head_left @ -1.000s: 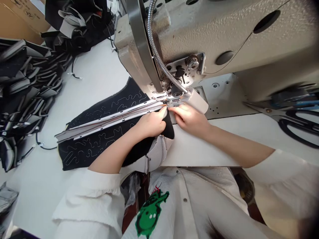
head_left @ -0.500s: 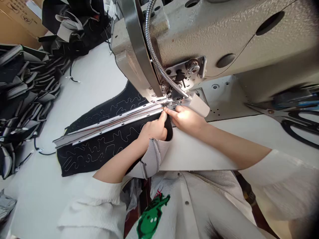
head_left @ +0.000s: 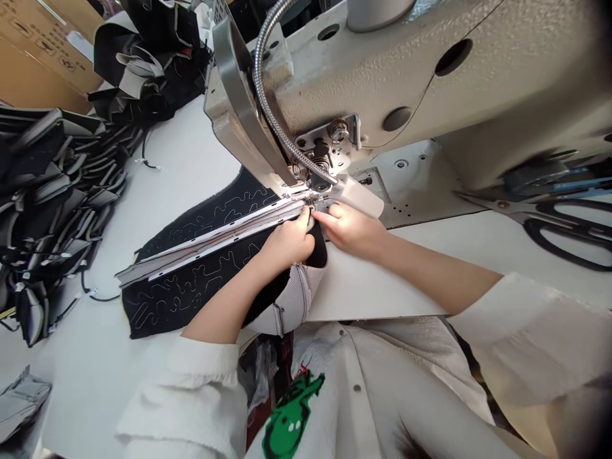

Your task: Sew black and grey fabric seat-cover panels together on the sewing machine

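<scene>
A black quilted fabric piece [head_left: 191, 280] with white squiggly stitching lies on the white table, a grey-white strip [head_left: 210, 239] running along its middle toward the needle of the sewing machine [head_left: 382, 76]. My left hand [head_left: 287, 242] is closed, pinching the fabric and strip just before the presser foot. My right hand [head_left: 351, 229] sits right beside it, fingers curled and pressed on the fabric edge by the needle. A grey mesh part [head_left: 296, 299] of the piece hangs over the table's front edge.
Stacks of black and grey cut pieces [head_left: 52, 191] crowd the left side of the table [head_left: 182, 153]. Large black-handled scissors [head_left: 549, 220] lie at the right by the machine base. Cardboard boxes [head_left: 33, 51] stand at the far left.
Both hands stay at the needle; the fabric has shifted slightly and my fingers have closed in nearer the presser foot. The camera has tilted a little.
</scene>
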`<action>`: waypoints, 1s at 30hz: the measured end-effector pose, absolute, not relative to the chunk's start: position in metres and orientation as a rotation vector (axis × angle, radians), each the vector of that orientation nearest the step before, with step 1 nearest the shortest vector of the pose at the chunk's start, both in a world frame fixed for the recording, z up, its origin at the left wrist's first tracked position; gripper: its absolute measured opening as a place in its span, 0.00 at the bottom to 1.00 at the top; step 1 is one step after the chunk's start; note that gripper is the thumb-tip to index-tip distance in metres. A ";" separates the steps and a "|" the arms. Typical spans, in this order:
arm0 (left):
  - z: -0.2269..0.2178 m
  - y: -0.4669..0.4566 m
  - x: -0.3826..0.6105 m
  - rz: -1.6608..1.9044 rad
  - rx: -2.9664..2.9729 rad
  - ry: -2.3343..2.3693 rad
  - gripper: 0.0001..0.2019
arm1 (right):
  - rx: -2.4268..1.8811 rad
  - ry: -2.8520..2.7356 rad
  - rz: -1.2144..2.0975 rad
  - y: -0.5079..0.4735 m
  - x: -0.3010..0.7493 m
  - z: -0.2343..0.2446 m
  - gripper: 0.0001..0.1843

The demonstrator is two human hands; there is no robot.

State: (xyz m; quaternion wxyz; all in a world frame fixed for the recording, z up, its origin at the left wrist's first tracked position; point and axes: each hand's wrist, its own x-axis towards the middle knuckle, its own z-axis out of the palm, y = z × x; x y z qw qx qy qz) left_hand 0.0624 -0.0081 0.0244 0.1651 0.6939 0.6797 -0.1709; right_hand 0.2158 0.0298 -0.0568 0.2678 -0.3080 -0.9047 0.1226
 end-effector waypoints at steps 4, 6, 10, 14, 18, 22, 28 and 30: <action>0.037 -0.022 0.060 -0.662 2.011 1.805 0.37 | -0.395 -2.511 0.493 0.015 0.238 -0.047 0.16; 0.045 -0.030 0.056 -0.743 2.018 1.716 0.38 | -0.202 -2.576 0.602 0.006 0.242 -0.046 0.14; 0.053 -0.029 0.041 -0.556 1.984 1.619 0.36 | -0.052 -2.705 0.578 -0.003 0.232 -0.054 0.13; 0.048 -0.012 0.034 -0.394 1.974 1.589 0.34 | -0.086 -2.706 0.465 -0.002 0.216 -0.063 0.19; 0.042 -0.004 0.048 -0.500 1.941 1.723 0.35 | -0.169 -2.620 0.454 0.004 0.207 -0.062 0.17; 0.046 -0.011 0.063 -0.728 2.040 1.797 0.36 | -0.172 -2.599 0.680 0.013 0.216 -0.046 0.16; 0.073 -0.023 0.050 -0.994 2.101 1.732 0.36 | 0.026 -2.873 0.616 -0.012 0.236 -0.022 0.19; 0.080 -0.021 0.045 -0.895 2.077 1.719 0.34 | -0.037 -2.957 0.408 -0.033 0.225 -0.024 0.24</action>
